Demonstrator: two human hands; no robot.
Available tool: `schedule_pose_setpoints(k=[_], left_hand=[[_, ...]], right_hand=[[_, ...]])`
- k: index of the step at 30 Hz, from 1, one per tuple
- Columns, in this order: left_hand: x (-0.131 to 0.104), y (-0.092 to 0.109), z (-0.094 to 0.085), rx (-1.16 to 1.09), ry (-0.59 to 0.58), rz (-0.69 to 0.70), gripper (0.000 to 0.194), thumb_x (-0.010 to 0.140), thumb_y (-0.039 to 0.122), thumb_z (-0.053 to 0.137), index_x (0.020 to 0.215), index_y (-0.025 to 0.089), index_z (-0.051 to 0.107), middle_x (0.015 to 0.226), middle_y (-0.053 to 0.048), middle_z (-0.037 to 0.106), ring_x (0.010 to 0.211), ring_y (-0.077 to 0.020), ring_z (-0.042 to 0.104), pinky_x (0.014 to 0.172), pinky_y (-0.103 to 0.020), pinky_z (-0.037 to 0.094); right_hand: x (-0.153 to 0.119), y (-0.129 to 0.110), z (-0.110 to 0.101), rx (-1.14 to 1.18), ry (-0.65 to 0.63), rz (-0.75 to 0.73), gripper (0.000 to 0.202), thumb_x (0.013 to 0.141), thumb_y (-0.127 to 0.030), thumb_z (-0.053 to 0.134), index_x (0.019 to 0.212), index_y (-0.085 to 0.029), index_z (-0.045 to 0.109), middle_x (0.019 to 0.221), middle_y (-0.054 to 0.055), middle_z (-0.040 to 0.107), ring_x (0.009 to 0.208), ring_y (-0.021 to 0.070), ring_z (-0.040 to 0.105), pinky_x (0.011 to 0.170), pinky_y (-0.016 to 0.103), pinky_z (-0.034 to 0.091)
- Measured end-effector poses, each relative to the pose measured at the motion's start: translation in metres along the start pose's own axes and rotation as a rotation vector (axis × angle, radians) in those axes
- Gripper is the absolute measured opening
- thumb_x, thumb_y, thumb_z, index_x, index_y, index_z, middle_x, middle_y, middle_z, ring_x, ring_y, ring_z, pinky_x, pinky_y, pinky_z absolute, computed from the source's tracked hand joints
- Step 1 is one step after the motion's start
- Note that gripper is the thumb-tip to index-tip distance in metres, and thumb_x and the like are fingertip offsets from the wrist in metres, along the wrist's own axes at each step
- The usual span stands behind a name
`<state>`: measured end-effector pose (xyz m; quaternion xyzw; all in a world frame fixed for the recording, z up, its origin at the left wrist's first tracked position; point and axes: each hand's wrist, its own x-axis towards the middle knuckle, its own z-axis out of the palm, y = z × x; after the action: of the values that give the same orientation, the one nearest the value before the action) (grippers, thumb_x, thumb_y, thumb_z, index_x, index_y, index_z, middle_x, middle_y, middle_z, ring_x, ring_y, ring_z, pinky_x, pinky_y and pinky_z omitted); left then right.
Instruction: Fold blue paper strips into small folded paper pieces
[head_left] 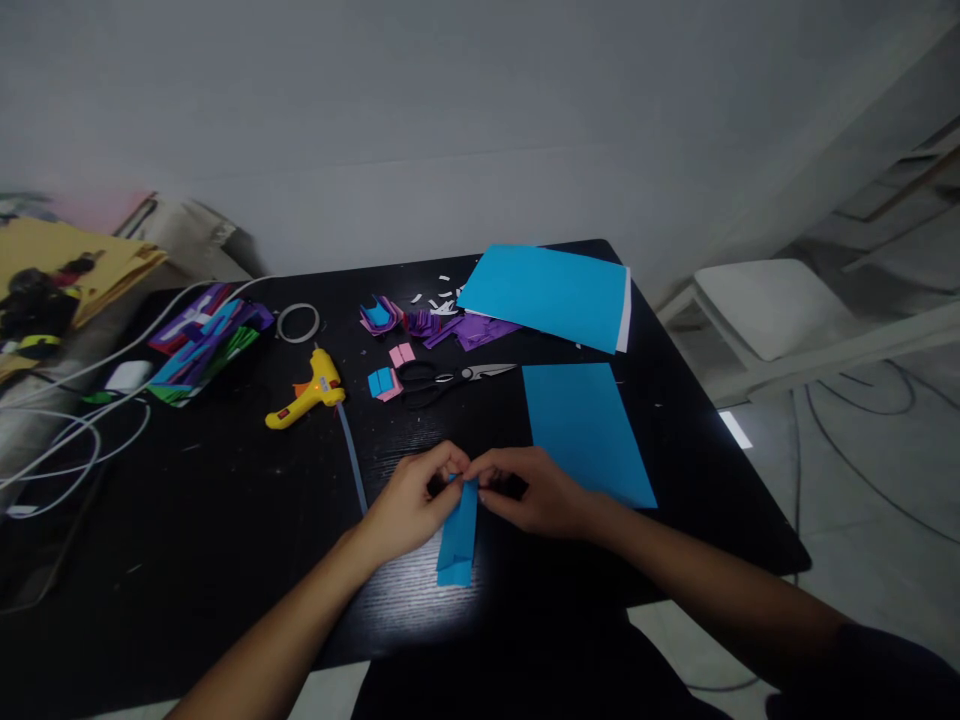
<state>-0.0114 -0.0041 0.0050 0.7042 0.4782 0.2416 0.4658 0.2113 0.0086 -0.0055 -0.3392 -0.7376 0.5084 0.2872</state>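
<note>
Between my hands is a narrow folded strip of blue paper (457, 540), its lower end creased and pointing toward me. My left hand (418, 498) pinches the strip's upper end from the left. From the right, my right hand (534, 492) pinches the same end, and the fingertips of both hands nearly meet there. A blue paper sheet (589, 430) lies just beyond my right hand. Black-handled scissors (480, 372) rest ahead of my hands, blades pointing right. Beside their handles sit small folded blue and pink paper pieces (385, 384).
A yellow glue gun (309, 390) with a glue stick lies left of centre, near a tape roll (298, 322). Larger blue sheets (551, 290) and purple paper pieces (480, 330) lie at the back. Coloured paper strips (210, 340) and white cables (97, 450) occupy the left.
</note>
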Motion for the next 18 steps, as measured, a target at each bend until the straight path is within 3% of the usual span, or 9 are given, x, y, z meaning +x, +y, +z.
schedule_pose_setpoints(k=[18], left_hand=[[0.0004,0.0038,-0.0008,0.16,-0.039,0.133,0.018,0.09,0.009,0.051,0.097,0.02,0.064,0.084,0.002,0.064,0.074,-0.0149,0.063,0.069,-0.025,0.045]], right_hand=[[-0.0008,0.0021,0.0006,-0.018,-0.009,-0.046,0.022,0.088,-0.012,0.066,0.107,-0.021,0.075,0.086,0.001,0.074,0.074,0.0139,0.068,0.072,0.026,0.054]])
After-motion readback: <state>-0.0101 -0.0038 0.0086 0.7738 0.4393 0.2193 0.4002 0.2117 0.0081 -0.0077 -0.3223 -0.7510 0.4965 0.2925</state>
